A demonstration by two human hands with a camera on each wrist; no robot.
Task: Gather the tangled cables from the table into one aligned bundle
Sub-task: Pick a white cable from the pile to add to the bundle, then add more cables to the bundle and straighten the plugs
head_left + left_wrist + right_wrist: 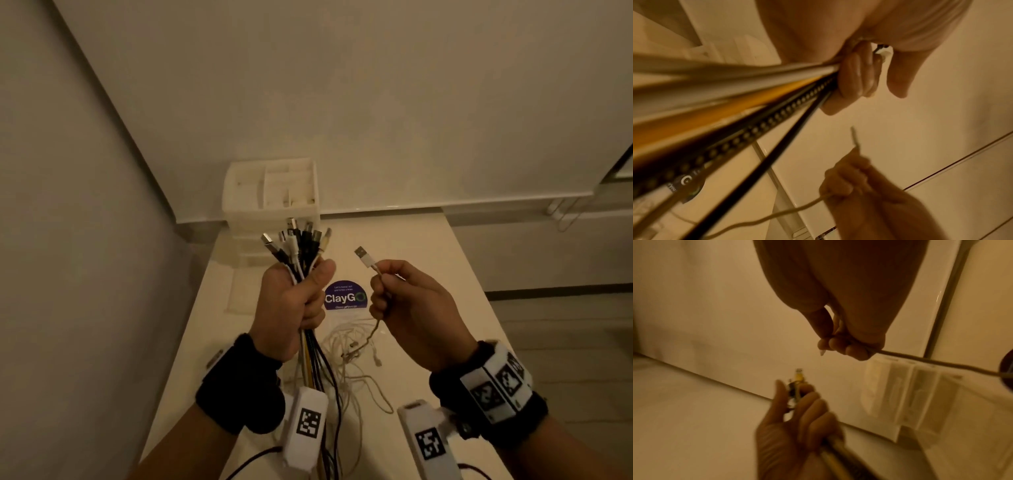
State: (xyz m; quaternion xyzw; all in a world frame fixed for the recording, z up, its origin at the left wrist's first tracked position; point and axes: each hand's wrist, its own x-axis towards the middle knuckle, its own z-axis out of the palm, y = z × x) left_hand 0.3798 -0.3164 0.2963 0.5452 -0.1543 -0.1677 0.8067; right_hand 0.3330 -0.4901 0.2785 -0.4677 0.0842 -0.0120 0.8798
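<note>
**One fist full of cables, one more plug in the other hand**

My left hand [294,308] is closed in a fist around a bundle of cables [297,250], black, white and yellow, held upright above the surface [428,267], its plugs fanned out above my thumb and the tails hanging down past my wrist. My right hand [407,305], level with it and a little apart, pinches a single white cable [368,262] between thumb and fingertips just below its USB plug, which points up and to the left. That cable trails down to a loose tangle of pale cords [352,346] lying on the surface between my wrists. Behind the tangle, a round purple sticker [346,296] reads "ClayGo". A white plastic organiser [270,192] with drawers stands at the far left corner, against the wall.
</note>
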